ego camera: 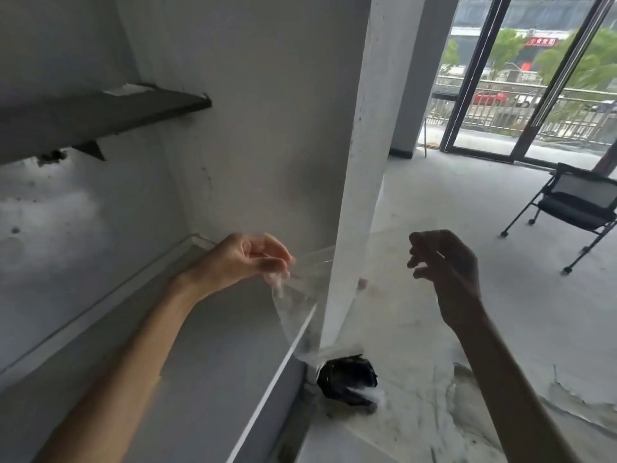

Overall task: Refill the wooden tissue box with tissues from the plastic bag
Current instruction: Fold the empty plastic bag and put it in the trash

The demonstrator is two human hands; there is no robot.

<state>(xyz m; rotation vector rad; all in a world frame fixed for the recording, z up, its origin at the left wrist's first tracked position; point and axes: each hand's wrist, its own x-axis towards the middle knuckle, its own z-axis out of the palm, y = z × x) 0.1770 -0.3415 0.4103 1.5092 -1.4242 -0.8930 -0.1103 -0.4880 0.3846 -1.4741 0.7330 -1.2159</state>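
Two bare hands occupy the lower half of the frame, each raised at about the same height and well apart from one another. The left hand [248,259], at centre frame, has thumb and fingertips pinched together on the upper edge of a transparent plastic bag [302,295]; the film drapes downward from that pinch toward the lower centre. The right hand [442,262], at centre right, has its fingers curled inward, and the clear film appears to pass across them; whether that hand is actually closed on the bag's other edge cannot be determined, because the film is nearly invisible there. Holding the two edges apart at the same height would spread the bag mouth and let the contents hang at the bottom, which suits reaching in. At the lower centre of the frame, a dark packet [347,379] with a white wisp at its lower right sits at the bag's bottom; it is probably the tissue supply, though its label is unreadable. The wooden tissue box is not in view. A pale countertop [187,369] runs along the lower left, beneath a dark wall shelf [100,111] at upper left. A folding chair [574,208] stands at centre right on the concrete floor [467,195].
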